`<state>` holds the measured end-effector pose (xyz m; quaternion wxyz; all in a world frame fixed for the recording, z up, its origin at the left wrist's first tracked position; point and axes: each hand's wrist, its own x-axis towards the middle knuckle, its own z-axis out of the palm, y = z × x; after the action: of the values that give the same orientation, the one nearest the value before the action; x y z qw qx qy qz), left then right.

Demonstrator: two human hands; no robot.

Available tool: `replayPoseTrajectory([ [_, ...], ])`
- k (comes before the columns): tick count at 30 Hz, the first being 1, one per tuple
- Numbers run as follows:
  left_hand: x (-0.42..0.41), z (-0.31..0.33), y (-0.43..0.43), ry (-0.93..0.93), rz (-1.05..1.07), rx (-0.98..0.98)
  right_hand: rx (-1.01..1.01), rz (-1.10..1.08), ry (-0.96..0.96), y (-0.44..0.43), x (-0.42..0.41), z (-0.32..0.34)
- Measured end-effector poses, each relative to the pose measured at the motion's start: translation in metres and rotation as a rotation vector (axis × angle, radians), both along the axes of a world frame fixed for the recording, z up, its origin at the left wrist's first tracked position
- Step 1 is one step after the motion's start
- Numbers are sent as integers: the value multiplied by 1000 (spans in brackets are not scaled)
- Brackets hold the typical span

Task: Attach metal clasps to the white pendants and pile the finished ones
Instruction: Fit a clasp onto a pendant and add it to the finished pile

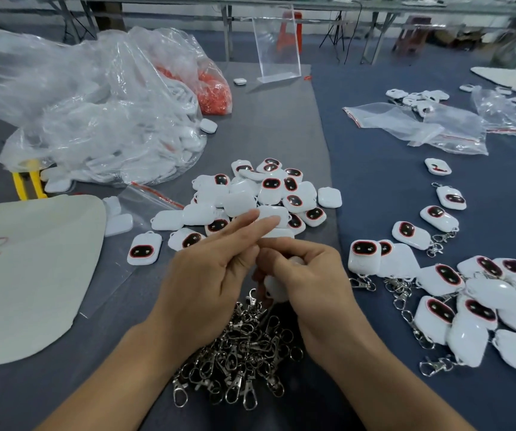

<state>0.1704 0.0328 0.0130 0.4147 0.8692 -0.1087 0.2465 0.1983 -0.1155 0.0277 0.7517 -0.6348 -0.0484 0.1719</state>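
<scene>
My right hand grips a white pendant at the centre, mostly hidden by its curled fingers. My left hand meets it from the left, thumb and a finger pinching at the pendant's top while two fingers stick out straight. A metal clasp hangs just below the two hands. Under my wrists lies a heap of loose metal clasps. Behind my hands is a pile of white pendants without clasps. To the right lies a pile of finished pendants with clasps.
Large clear plastic bags with white parts and orange pieces fill the back left. A pale sheet lies at the left, yellow-handled pliers behind it. Empty zip bags and an acrylic stand sit farther back.
</scene>
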Motion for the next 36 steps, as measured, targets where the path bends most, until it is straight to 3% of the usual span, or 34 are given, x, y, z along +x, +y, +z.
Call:
replayPoseTrajectory([
  [3, 2, 0, 1, -27, -53, 16, 104, 35, 79, -1, 1, 1],
  [8, 5, 2, 2, 161, -146, -291, 113, 61, 27, -4, 5, 6],
  [12, 8, -2, 4, 169, -45, -500, 121, -38, 29, -8, 7, 5],
  [17, 10, -5, 8, 103, 1, -450, 27, -136, -23, -4, 4, -2],
  [25, 10, -4, 2, 92, 47, -435, -259, -205, -272, -6, 3, -8],
  [31, 1, 1, -4, -5, 151, -19, -533, -259, -673, -8, 2, -7],
  [36, 1, 1, -5, 18, 190, -48, -632, -177, -727, -12, 6, -8],
])
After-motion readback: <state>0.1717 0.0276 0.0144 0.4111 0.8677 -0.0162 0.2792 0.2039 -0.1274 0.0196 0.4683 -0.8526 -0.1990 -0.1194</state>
